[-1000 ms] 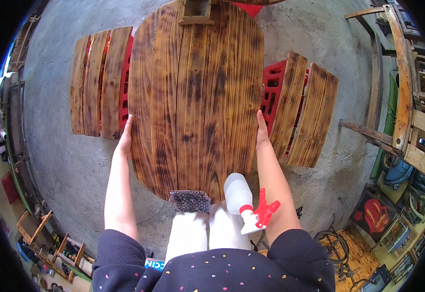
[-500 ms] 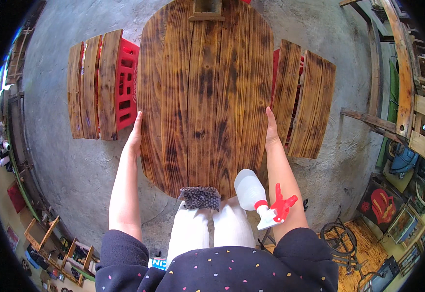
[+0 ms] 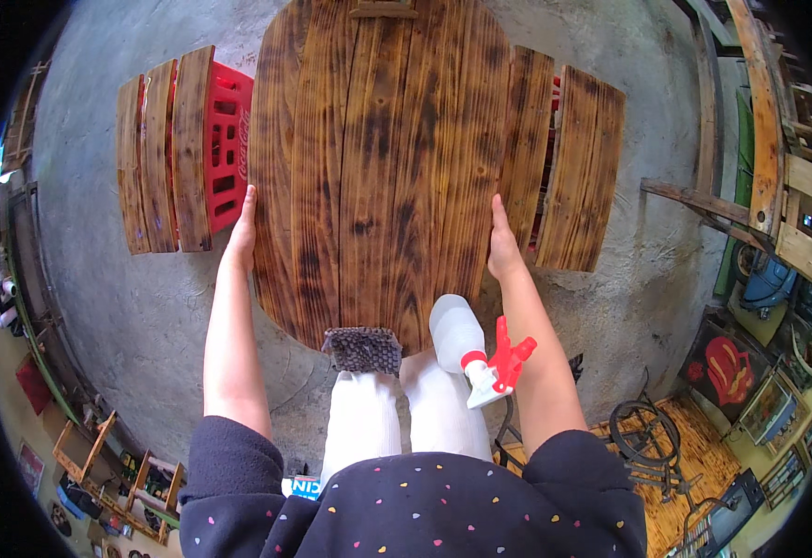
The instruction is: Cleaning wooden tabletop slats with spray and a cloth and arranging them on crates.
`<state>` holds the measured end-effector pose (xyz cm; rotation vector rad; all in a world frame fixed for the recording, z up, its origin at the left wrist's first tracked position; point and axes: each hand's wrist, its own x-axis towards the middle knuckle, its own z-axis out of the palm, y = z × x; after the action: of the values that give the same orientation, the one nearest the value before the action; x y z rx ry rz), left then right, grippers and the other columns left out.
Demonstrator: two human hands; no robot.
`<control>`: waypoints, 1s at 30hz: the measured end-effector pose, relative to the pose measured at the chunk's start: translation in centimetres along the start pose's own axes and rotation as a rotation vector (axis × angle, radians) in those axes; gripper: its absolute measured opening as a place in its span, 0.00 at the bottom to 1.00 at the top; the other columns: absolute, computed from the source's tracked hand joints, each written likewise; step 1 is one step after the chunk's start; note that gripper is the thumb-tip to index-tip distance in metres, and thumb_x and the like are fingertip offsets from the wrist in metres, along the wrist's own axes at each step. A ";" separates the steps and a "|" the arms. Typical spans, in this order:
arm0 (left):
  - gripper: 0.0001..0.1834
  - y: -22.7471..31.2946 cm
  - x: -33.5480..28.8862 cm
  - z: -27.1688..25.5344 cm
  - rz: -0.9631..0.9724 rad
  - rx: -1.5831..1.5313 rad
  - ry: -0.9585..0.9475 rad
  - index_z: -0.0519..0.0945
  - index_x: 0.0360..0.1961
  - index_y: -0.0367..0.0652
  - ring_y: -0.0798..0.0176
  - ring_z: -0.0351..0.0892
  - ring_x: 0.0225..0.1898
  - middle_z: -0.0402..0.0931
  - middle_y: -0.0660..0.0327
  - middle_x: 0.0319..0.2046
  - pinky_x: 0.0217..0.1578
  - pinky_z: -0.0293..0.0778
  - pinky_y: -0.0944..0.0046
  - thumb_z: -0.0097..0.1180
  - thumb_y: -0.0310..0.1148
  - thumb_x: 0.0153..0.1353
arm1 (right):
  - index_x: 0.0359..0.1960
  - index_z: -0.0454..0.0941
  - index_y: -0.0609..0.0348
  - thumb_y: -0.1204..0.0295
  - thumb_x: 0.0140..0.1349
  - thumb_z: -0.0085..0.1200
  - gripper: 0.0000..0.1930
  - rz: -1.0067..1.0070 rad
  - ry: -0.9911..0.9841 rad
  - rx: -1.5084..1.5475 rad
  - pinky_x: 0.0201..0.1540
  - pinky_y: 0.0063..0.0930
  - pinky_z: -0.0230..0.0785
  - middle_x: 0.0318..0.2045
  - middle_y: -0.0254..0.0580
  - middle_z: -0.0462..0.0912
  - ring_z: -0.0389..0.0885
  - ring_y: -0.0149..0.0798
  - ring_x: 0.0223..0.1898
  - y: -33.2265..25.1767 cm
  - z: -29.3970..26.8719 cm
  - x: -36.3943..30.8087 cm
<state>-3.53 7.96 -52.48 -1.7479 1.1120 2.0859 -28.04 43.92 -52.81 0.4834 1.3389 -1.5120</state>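
A large oval table [image 3: 378,177] of scorched brown planks stands in front of me. My left hand [image 3: 241,234] is against its left edge, fingers pointing forward along the rim. On the opposite side, my right hand [image 3: 505,242] holds the right edge the same way. The undersides of both hands are hidden. At the near edge, between my knees and the tabletop, sits a dark, bumpy scrubbing pad [image 3: 362,351]. Beside it, a white spray bottle [image 3: 457,333] with a red trigger leans over toward my right forearm.
Slatted wooden seats on red crates flank the table: the left seat [image 3: 166,153] and the right seat [image 3: 573,172]. A small wooden box [image 3: 383,9] is cut off at the table's far end. Timber frames [image 3: 759,139] stand at far right, above a wheel [image 3: 645,435] on the concrete floor.
The whole view has shifted, so the table, seats, pad and bottle appear higher and a little further left. Both hands stay at the table's sides.
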 end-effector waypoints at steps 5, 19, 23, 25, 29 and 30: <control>0.60 -0.9 1.2 -0.7 0.037 0.050 -0.011 0.57 0.74 0.49 0.51 0.56 0.72 0.57 0.56 0.72 0.69 0.53 0.45 0.40 0.82 0.52 | 0.71 0.56 0.67 0.43 0.73 0.37 0.39 -0.004 0.094 -0.053 0.73 0.32 0.44 0.72 0.44 0.58 0.56 0.40 0.72 1.8 0.4 -3.3; 0.42 -5.2 3.8 -5.9 0.122 -0.032 0.428 0.72 0.63 0.49 0.61 0.75 0.50 0.75 0.62 0.57 0.53 0.68 0.54 0.27 0.71 0.68 | 0.39 0.76 0.64 0.53 0.66 0.52 0.21 -0.071 0.929 -0.090 0.40 0.35 0.70 0.31 0.40 0.80 0.78 0.38 0.33 6.9 -4.5 -2.9; 0.31 -6.7 4.3 -8.7 0.198 -0.245 0.892 0.70 0.57 0.44 0.66 0.76 0.35 0.74 0.63 0.46 0.35 0.73 0.59 0.47 0.59 0.68 | 0.66 0.59 0.60 0.39 0.59 0.55 0.44 0.058 0.968 0.407 0.54 0.48 0.66 0.60 0.48 0.66 0.71 0.46 0.52 7.4 -9.3 -2.1; 0.36 -6.7 4.9 -10.9 0.199 -0.335 0.914 0.65 0.60 0.42 0.62 0.75 0.38 0.72 0.57 0.50 0.39 0.76 0.54 0.54 0.60 0.63 | 0.71 0.51 0.56 0.35 0.57 0.56 0.51 0.020 0.785 0.518 0.61 0.51 0.59 0.68 0.46 0.56 0.64 0.47 0.60 7.4 -11.9 -1.9; 0.46 -6.6 8.0 -14.6 0.181 -0.366 1.072 0.62 0.64 0.40 0.54 0.73 0.49 0.66 0.53 0.59 0.47 0.74 0.45 0.59 0.64 0.57 | 0.70 0.53 0.55 0.36 0.55 0.58 0.50 -0.050 0.640 0.505 0.65 0.51 0.57 0.68 0.45 0.56 0.64 0.51 0.63 7.5 -16.4 -0.5; 0.45 -6.6 8.7 -15.5 0.215 -0.322 1.158 0.65 0.63 0.42 0.54 0.72 0.50 0.65 0.54 0.61 0.49 0.73 0.43 0.59 0.65 0.56 | 0.70 0.55 0.55 0.36 0.55 0.59 0.50 -0.077 0.600 0.497 0.65 0.52 0.56 0.68 0.46 0.58 0.63 0.52 0.62 7.7 -17.1 0.1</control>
<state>9.71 -0.14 -63.42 -3.2755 1.2238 1.2549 -26.76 60.27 -61.89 1.2924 1.4201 -1.8526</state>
